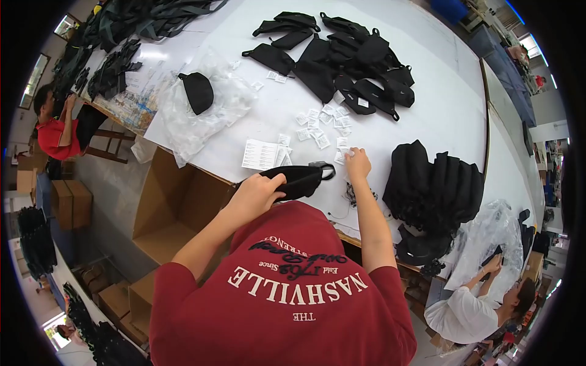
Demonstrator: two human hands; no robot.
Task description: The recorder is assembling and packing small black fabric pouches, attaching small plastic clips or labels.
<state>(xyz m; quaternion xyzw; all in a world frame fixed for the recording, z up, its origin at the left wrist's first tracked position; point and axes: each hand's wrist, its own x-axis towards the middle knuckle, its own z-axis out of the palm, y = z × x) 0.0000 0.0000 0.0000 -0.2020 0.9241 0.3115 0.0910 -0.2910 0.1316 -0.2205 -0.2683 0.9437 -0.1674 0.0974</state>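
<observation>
My left hand [261, 194] is closed round a black fabric pouch [300, 181] at the table's near edge. The pouch lies tilted, its loop end pointing right. My right hand [359, 165] reaches over the tabletop, fingertips pinched together at a small white packet [340, 157]. Several more white packets [314, 123] lie scattered just beyond. Left of them rests a printed white sheet [259, 154], partly beside other small papers. A heap of black pouches [360, 55] covers the far middle of the table.
Black pouches [432, 186] stand stacked at right, with dark cords [351, 194] beside my right forearm. One pouch [196, 93] lies on clear plastic [210, 125] at left. A cardboard box [177, 198] is below the table edge. Co-workers sit at left [58, 131] and right [467, 314].
</observation>
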